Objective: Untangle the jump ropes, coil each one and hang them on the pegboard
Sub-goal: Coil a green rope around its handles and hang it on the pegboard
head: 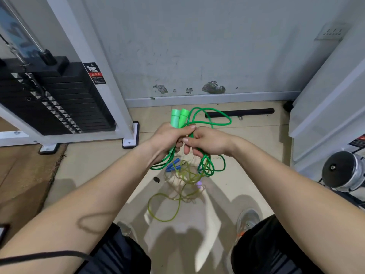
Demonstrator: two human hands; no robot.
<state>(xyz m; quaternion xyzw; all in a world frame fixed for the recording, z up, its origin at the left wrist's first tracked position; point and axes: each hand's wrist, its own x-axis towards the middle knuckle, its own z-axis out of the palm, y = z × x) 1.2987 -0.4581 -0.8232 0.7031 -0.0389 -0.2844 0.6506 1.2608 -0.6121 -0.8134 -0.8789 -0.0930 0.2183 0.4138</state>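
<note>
Weight stack (59, 99) at left, bar (240, 113) on the floor (88, 165) by the wall (197, 46), rope tangle (183, 180) before the shoes (247, 218).

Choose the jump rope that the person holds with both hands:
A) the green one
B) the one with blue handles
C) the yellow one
A: the left hand and the right hand both grip the green jump rope; the yellow jump rope is in neither hand.
</note>
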